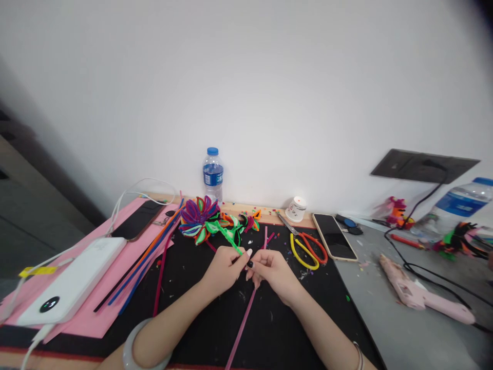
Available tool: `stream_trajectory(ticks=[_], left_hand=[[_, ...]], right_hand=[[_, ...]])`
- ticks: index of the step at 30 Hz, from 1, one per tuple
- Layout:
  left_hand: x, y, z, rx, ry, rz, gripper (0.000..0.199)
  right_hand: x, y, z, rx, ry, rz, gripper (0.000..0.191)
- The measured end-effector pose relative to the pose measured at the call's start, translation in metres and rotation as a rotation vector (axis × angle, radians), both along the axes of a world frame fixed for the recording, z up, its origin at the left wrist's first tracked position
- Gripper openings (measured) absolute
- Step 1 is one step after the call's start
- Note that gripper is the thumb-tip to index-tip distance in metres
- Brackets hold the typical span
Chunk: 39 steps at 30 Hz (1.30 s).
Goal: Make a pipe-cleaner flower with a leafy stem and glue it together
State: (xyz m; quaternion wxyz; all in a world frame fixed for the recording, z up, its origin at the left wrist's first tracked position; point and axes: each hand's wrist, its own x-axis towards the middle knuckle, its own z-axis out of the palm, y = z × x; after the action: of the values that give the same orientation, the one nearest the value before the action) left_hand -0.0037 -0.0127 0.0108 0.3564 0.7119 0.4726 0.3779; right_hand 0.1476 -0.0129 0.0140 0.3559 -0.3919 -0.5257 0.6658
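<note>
My left hand [228, 268] is closed in a pinch on a green pipe cleaner [230, 235] that slants up to the left, towards a pair of green loops. Its thumb and fingertips meet those of my right hand [274, 272], also closed in a pinch; what sits between the right fingers is hidden. A long pink pipe cleaner [242, 326] runs under or into the right hand; which of these I cannot tell. Just behind my hands lie a purple and multicoloured pipe-cleaner flower [199, 218] and an orange and green looped piece [252, 220].
Scissors [306, 249] lie open on the black mat [200, 329]. Around them are a paper cup [296, 209], phone [334, 237] and pink glue gun [421, 295] with its cord. Leftward are pink sheets [87, 326], a power bank [73, 282], dark phone [138, 220], loose pipe cleaners [144, 264] and bottle [213, 174].
</note>
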Motion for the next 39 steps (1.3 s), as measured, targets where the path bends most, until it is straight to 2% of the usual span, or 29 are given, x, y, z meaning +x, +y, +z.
stream_trajectory(ticks=[5,10,12,14,17,19,21,23,26,30,32,37,39], left_hand=[[0.001,0.004,-0.007,0.071,0.152,0.102,0.043],[0.002,0.004,-0.012,0.075,0.251,0.160,0.040],[0.001,0.003,-0.009,0.038,0.185,0.139,0.041],[0.001,0.002,-0.005,-0.017,0.071,0.076,0.042],[0.001,-0.001,0.001,-0.075,-0.072,-0.060,0.039],[0.001,-0.003,0.003,-0.083,-0.099,-0.135,0.036],[0.001,-0.003,0.003,-0.058,-0.078,-0.160,0.036],[0.001,-0.004,0.002,0.001,-0.028,-0.129,0.038],[0.001,-0.003,-0.001,0.069,0.065,-0.039,0.040],[0.001,0.000,-0.005,0.037,0.144,0.060,0.040],[0.001,0.001,-0.005,-0.015,0.161,0.091,0.041],[0.002,0.002,-0.004,-0.149,0.124,0.108,0.042],[0.002,0.002,-0.004,-0.170,0.077,0.114,0.042]], right_hand=[[-0.004,-0.002,-0.010,0.211,-0.262,-0.139,0.012],[-0.004,-0.005,-0.013,0.424,-0.444,-0.164,0.013],[-0.004,-0.004,-0.010,0.367,-0.363,-0.145,0.013],[-0.002,-0.002,-0.006,0.210,-0.201,-0.099,0.014],[0.005,0.001,-0.002,-0.057,0.040,0.052,0.018],[0.010,0.003,-0.001,-0.184,0.129,0.158,0.020],[0.013,0.004,-0.001,-0.246,0.158,0.201,0.021],[0.012,0.003,-0.002,-0.243,0.145,0.182,0.022],[0.006,0.003,-0.003,-0.165,0.070,0.083,0.020],[-0.002,0.001,-0.008,0.010,-0.139,-0.056,0.012],[-0.003,0.000,-0.010,0.148,-0.274,-0.087,0.010],[-0.003,-0.008,-0.005,0.637,-0.588,-0.105,0.015],[-0.003,-0.009,-0.003,0.672,-0.580,-0.117,0.016]])
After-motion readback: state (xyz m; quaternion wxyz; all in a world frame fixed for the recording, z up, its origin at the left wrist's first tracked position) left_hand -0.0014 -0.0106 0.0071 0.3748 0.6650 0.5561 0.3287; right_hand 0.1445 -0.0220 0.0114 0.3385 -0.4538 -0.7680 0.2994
